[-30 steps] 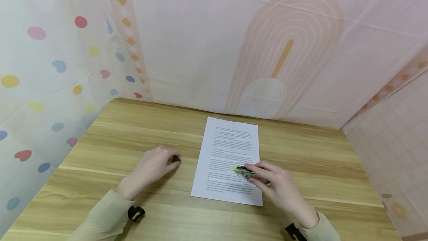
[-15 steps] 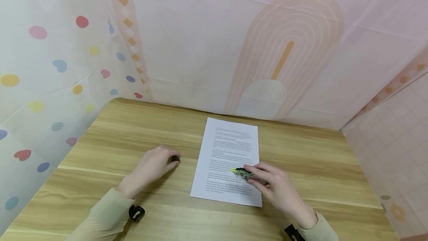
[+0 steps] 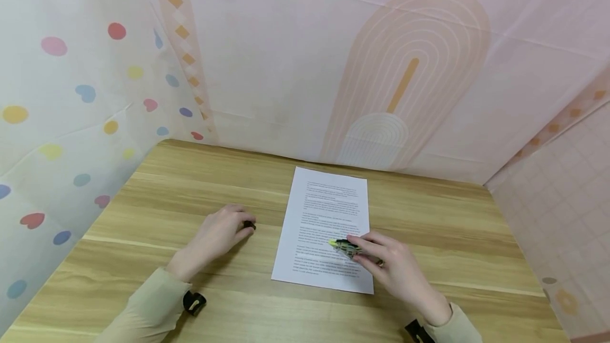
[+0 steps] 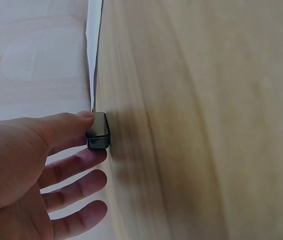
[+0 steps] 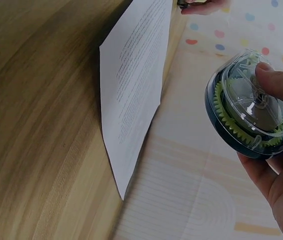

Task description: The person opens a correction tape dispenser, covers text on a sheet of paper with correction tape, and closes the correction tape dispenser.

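A correction tape dispenser (image 5: 249, 107) with a clear cover and green toothed gears is gripped between the thumb and fingers of my right hand (image 3: 397, 263). In the head view its yellow-green tip overlaps the lower part of a printed sheet of paper (image 3: 329, 202). The wrist view has the dispenser raised above the tabletop. To the left of the sheet, my left hand (image 3: 219, 233) is low over the table. Its thumb and index finger pinch a small dark cap (image 4: 98, 131), while the other fingers are loosely bent below it.
The sheet lies on a wood-grain table (image 3: 229, 279), its far edge near the back wall. Patterned fabric (image 3: 267, 57) hangs behind the table and along both sides. Each wrist wears a black strap (image 3: 194, 303).
Very little differs. The left fingers and the cap have turned slightly, while the right hand keeps the correction tape dispenser over the same part of the sheet.
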Demonstrator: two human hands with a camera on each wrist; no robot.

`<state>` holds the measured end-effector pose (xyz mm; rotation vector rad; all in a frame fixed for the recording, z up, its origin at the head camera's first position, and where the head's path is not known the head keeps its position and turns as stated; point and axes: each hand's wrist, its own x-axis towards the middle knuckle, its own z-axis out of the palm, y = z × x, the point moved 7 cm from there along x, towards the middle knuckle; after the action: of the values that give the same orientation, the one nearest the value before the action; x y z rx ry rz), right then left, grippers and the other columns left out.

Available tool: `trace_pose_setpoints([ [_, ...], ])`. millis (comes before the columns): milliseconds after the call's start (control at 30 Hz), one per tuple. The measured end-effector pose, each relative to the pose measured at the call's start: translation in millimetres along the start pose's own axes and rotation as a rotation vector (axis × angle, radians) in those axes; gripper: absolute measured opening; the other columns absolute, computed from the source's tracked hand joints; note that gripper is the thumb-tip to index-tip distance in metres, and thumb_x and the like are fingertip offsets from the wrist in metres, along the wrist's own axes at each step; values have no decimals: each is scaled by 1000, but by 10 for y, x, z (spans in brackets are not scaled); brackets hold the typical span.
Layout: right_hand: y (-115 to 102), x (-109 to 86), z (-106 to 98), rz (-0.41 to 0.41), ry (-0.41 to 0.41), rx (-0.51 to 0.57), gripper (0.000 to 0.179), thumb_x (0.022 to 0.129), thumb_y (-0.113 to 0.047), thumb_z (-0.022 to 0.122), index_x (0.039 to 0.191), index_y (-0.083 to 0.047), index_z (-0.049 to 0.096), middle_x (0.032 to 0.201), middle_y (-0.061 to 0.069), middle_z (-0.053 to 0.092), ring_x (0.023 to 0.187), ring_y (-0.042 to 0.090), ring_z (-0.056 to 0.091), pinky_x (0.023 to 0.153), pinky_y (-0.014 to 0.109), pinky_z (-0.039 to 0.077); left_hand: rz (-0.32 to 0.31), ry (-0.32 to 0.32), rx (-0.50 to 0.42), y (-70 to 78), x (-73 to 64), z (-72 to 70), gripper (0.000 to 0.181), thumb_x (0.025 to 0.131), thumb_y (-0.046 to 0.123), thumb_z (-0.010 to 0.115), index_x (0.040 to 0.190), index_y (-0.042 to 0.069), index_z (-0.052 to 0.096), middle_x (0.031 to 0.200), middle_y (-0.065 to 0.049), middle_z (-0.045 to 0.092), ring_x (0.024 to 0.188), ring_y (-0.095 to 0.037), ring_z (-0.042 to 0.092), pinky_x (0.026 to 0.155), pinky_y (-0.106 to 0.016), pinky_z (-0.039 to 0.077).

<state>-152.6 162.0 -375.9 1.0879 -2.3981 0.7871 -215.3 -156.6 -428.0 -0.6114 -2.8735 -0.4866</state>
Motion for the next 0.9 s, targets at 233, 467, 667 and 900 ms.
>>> trace_pose_setpoints([
  [233,-10,-2,2,-32,13,-21,45,79,-2,87,122,-10,78,102,0,78,75,-1,60,64,7,45,-11,5,-30,66,-14,-27,36,93,24,81,124,8,75,129,-16,73,119,-39,69,87,-54,64],
  [467,-1,-5,34,-5,-37,-51,44,82,-5,86,124,-12,78,104,-1,77,74,-4,56,63,5,44,145,46,-84,389,-24,-44,49,91,29,82,134,10,68,142,-17,67,129,-37,66,102,-55,60],
  [667,0,-1,68,7,-70,-96,42,83,-10,87,124,-15,78,103,-4,76,77,-3,57,65,6,45,178,-35,-120,565,-31,35,54,92,32,81,140,13,66,148,-14,64,133,-36,65,105,-55,58],
  [900,-19,5,119,-29,-106,-124,44,83,-12,87,126,-16,77,104,-4,76,80,1,63,69,12,50,183,-154,-106,650,-25,177,52,92,32,80,138,13,68,152,-13,61,137,-37,62,108,-58,56],
])
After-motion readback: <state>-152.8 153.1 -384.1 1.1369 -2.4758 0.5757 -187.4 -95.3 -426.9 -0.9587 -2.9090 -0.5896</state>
